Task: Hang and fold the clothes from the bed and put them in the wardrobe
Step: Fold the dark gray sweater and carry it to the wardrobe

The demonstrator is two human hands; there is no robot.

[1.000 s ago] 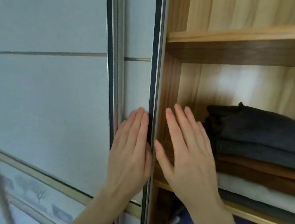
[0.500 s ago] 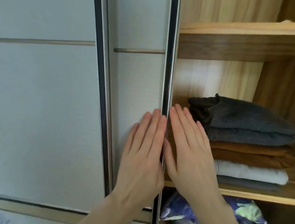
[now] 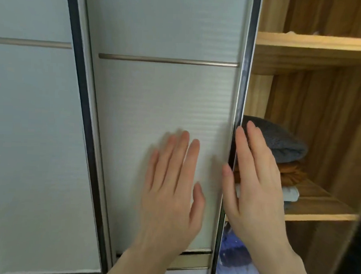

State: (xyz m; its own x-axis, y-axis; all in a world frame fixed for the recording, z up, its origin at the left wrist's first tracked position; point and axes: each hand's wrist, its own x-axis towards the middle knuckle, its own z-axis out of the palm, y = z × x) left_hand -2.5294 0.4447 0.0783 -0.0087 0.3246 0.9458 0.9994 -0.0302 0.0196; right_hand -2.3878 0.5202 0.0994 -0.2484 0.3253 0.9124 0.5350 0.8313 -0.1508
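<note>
From the head view, the left hand [image 3: 171,190] lay flat with straight fingers on the pale grey sliding wardrobe door [image 3: 163,136]. The right hand [image 3: 254,185], fingers straight, pressed the door's dark metal edge [image 3: 239,110]. Behind it, a stack of folded clothes [image 3: 286,158] sat on the wooden shelf [image 3: 321,213].

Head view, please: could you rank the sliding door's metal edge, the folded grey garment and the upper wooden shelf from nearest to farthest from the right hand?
1. Sliding door's metal edge: directly beside the right hand, at its thumb side.
2. Folded grey garment: top of the stack, just right of the fingertips.
3. Upper wooden shelf: well above, upper right.
</note>
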